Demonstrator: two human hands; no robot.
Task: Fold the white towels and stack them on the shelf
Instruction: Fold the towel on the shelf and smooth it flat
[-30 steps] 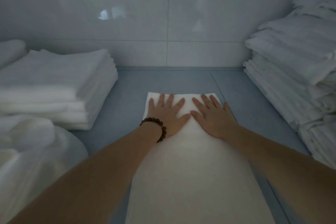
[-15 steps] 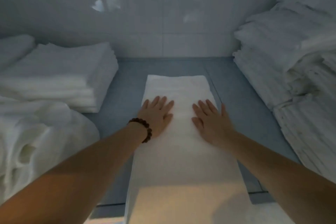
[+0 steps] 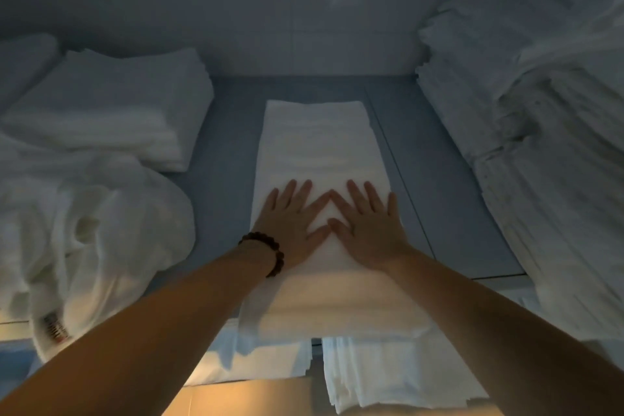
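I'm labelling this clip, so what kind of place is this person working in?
Probably a linen closet or laundry storeroom: a grey shelf backed by a tiled wall, a tall stack of folded white towels at right, a lower pile at left.

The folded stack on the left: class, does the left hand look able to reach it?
Probably yes: the left hand lies flat on the middle towel; only bare shelf separates it from the folded stack.

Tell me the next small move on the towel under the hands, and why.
Probably take the near end of the towel and fold it away over the far half. Both the left hand and right hand lie flat on it, it looks smooth, and it is a long strip whose near end overhangs the shelf edge.
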